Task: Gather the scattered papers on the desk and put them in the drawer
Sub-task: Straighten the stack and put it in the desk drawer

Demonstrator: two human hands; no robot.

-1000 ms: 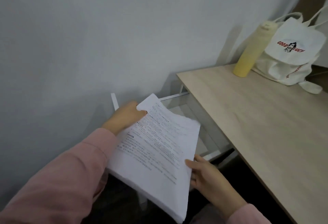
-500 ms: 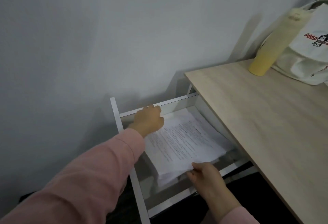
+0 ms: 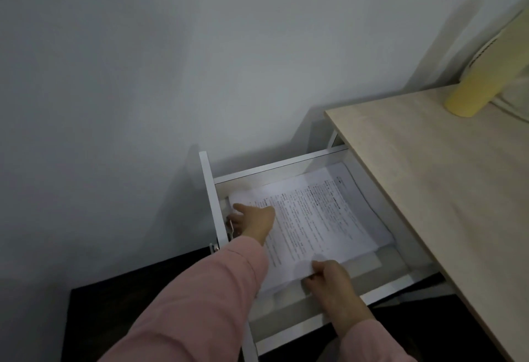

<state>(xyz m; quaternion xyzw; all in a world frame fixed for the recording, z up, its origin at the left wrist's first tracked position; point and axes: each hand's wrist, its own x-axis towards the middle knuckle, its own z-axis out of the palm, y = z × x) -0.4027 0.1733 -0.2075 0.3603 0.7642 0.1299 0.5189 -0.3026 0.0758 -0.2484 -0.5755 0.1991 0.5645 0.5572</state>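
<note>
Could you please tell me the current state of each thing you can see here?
drawer: pulled open.
papers: one stack, lying inside the drawer, printed side up.
left hand: holds the stack's left edge.
right hand: pinches the stack's near edge.
yellow bottle: standing on the desk, top out of view.

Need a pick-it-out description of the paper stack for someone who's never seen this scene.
Find the light wood desk; a white drawer is pulled open under its left end. Inside lies the paper stack, the left hand holding its left corner, the right hand pinching its near edge. Nothing else there carries lines of dark print.
</note>
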